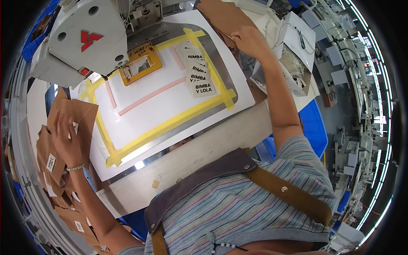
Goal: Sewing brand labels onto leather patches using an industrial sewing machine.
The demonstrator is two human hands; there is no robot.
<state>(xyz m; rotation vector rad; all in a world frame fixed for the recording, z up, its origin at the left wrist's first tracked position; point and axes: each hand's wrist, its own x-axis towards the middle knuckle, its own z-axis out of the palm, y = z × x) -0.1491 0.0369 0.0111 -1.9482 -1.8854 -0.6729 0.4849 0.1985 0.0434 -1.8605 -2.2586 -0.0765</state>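
1. Left hand: fingers loosely extended over labelled brown pieces at the table's left; grip cannot be told; apparently steadying them.
2. Right hand: fingers curled nearly together at the edge of the brown stack, far right; whether anything is pinched, cannot tell.
3. White labels: overlapped in a fan, presumably for easy separating.
4. Yellow frame: beneath the machine head, probably to keep work flat.
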